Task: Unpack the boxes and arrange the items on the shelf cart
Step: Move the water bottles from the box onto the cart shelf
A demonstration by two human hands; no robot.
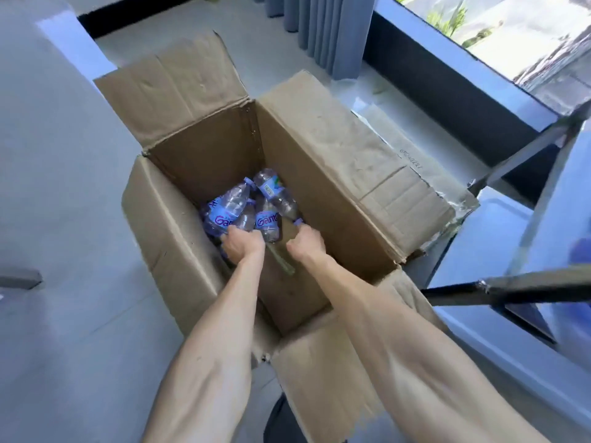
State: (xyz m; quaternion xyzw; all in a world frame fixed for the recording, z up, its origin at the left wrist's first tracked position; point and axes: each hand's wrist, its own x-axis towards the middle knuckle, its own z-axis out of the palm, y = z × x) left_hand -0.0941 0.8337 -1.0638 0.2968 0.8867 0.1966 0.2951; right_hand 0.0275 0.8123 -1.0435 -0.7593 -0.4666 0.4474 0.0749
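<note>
Both arms reach deep into the open cardboard box (319,148), where several small water bottles (246,207) lie heaped at the bottom. The left hand (242,243) curls round a bottle in the pile; the right hand (306,243) closes on the capped neck of another bottle (279,195). Unpacking is in hand. Next, I'd judge, both must lift straight up past the tall walls and flaps, then swing right to the shelf cart (511,282), whose dark frame crowds the box.
</note>
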